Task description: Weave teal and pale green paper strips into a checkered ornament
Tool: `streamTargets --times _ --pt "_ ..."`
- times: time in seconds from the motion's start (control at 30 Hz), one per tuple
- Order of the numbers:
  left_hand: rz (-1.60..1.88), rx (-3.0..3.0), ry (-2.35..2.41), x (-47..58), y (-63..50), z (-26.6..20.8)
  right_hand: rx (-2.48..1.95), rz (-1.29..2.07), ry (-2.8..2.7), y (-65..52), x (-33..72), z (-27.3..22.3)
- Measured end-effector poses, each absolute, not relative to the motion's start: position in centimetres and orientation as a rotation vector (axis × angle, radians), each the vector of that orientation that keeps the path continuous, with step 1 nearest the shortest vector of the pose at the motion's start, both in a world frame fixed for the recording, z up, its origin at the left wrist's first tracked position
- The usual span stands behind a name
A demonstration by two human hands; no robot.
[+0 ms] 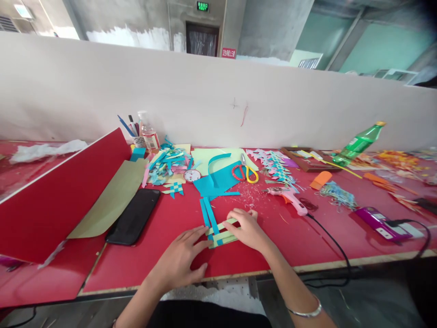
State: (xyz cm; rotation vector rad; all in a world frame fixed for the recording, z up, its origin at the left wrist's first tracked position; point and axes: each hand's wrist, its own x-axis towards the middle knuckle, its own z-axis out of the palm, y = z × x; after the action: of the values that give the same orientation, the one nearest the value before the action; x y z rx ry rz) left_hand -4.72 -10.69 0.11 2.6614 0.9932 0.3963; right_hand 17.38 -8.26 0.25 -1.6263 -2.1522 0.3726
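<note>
Two blue paper strips (212,214) are crossed with pale green strips (225,236) in a small lattice, laid on the tabletop (119,269) between the fingers of both hands; which strip passes over and which under cannot be made out at every crossing. On one side, the fingers of the left hand (184,257) are loosely spread, with the tips resting at the left ends of the green strips, the thumb held apart and nothing gripped. On the other, the fingers of the right hand (246,230) are curled in at the right ends; whether these are pinched or merely pressed cannot be told.

The step in hand appears to be the lining-up of an over-and-under weave. It is best done with one side pinned lightly while the other is nudged, so that the gaps are narrowed without the paper being creased. The blue tails, which reach away beyond the fingertips, are not parallel and should be squared before anything is tightened.

Straight beyond the fingers a blue sheet (221,180) is seen, with scissors (251,177) at its right. Past the right fingers lies a pink glue gun (290,197), best treated as hot. Beyond the left fingers, a checkered piece (175,187) can be used as a guide to tightness.
</note>
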Motion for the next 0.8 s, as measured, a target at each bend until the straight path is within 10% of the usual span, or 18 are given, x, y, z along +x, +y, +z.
streamTargets --times 0.8 --pt "0.338 2.681 1.009 -4.56 -10.84 0.45 -1.54 0.5 -2.175 -8.48 17.66 0.16"
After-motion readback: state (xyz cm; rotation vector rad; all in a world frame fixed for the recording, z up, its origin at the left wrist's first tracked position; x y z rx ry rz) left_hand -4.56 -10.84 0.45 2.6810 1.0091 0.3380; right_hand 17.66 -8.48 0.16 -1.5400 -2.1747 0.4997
